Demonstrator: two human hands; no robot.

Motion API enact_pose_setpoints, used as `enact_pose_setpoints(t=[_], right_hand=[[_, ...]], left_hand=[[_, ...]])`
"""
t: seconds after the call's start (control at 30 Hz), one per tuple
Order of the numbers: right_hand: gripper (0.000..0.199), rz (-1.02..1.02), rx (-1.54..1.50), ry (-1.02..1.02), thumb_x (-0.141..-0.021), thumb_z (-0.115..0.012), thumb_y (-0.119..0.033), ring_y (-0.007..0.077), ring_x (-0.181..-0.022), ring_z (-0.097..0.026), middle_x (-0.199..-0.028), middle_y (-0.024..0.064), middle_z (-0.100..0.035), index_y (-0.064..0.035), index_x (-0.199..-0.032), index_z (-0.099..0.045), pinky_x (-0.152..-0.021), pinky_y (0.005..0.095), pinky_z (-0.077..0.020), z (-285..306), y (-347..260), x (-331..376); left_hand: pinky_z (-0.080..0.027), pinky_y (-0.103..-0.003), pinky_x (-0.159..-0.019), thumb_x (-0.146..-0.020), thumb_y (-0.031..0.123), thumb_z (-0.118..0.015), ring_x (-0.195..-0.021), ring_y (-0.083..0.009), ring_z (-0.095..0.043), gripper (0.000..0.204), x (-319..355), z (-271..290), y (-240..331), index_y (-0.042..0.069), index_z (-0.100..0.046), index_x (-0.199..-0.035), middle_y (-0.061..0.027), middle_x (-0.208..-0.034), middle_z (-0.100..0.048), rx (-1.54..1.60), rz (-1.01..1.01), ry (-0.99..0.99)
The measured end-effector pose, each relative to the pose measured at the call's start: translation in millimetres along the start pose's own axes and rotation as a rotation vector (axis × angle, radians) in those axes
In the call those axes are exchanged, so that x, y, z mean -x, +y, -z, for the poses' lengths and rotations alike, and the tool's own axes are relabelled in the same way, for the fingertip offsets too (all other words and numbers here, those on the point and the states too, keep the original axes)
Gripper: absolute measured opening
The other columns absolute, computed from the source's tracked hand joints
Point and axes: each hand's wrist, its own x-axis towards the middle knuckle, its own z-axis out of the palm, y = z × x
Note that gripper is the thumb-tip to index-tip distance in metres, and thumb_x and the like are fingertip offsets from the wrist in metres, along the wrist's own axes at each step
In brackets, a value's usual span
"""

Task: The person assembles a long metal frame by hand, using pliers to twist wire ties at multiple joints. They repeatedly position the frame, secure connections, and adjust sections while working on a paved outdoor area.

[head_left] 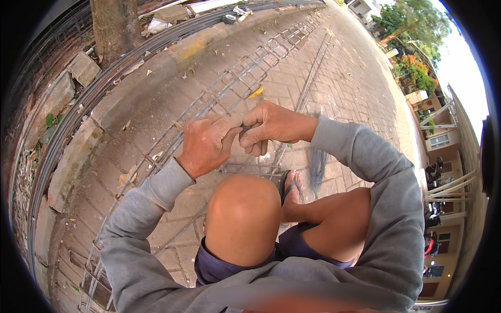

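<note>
Ground: brick pavement (334,78) outside, long steel bar frame (219,99) lying on it.
Hands: left hand (206,146) and right hand (271,128) together above the frame, pinching a thin wire (244,129).
Do well: keep both grips tight and twist slowly, close to the frame.

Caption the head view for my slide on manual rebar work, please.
Crouched over a steel rebar cage on a paved walkway, left hand and right hand meet above it.

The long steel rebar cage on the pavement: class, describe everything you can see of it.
The rebar cage is a long, narrow lattice of thin grey-brown bars joined by square ties. It lies flat on the brick pavement beside a concrete kerb, running away from the person. The left hand and right hand meet just above it.
</note>
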Motion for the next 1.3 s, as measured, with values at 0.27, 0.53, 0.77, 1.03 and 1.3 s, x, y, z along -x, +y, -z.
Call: enact_pose_setpoints(t=[0.27,0.53,0.77,1.03,1.3], right_hand=[[0.029,0.155,0.014,0.096,-0.087,-0.085,-0.016,0.0172,-0.072,-0.074,-0.084,0.0116,-0.075,0.0047,-0.104,-0.074,-0.064,0.0294,-0.0613,-6.7,3.1,-12.7],[0.033,0.724,0.912,0.358,-0.082,-0.071,-0.006,0.0521,-0.084,-0.068,-0.082,0.0275,-0.069,0.0057,-0.11,-0.057,-0.07,0.0576,-0.0518,5.1,30.6,-65.6],[0.028,0.613,0.966,0.205,-0.096,-0.065,-0.021,0.0483,-0.068,-0.067,-0.073,0.0246,-0.067,0.0018,-0.107,-0.054,-0.063,0.0565,-0.0511,79.3,68.8,-62.6],[0.04,1.124,1.056,0.197,-0.108,-0.057,-0.04,0.0347,-0.057,-0.059,-0.071,0.0116,-0.069,-0.0047,-0.104,-0.074,-0.058,0.0447,-0.0486,261.0,86.5,-97.7],[0.03,1.211,0.407,0.222,-0.097,-0.071,-0.032,0.0314,-0.071,-0.065,-0.081,0.0137,-0.073,-0.0043,-0.104,-0.079,-0.068,0.0422,-0.0512,271.5,39.4,-131.7]], left_hand=[[-0.052,-0.04,-0.058,-0.08,0.0,-0.076,-0.069,-0.029,-0.071,0.021,14.9,20.6,-1.8,0.009,-0.074,-0.099,-0.0091,-0.086,-0.074,-0.21,-0.184,0.019],[-0.053,-0.045,-0.062,-0.086,0.005,-0.072,-0.074,-0.0365,-0.069,0.004,-17.8,2.0,-5.1,0.005,-0.073,-0.09,-0.0146,-0.083,-0.071,-0.224,0.26,-0.066],[-0.053,-0.048,-0.066,-0.091,0.011,-0.072,-0.077,-0.04,-0.069,0.007,-72.3,-32.1,-14.5,0.005,-0.075,-0.088,-0.0166,-0.082,-0.07,-0.222,0.285,-0.352],[-0.058,-0.043,-0.074,-0.097,0.019,-0.073,-0.08,-0.033,-0.073,0.018,-144.7,-10.2,-44.4,0.003,-0.08,-0.101,-0.0152,-0.091,-0.078,-0.492,0.3,-0.423],[-0.059,-0.04,-0.085,-0.099,0.024,-0.073,-0.094,-0.0251,-0.074,0.022,-244.0,-50.3,-30.3,0.007,-0.081,-0.111,-0.0132,-0.103,-0.078,-0.792,0.479,-0.507]])
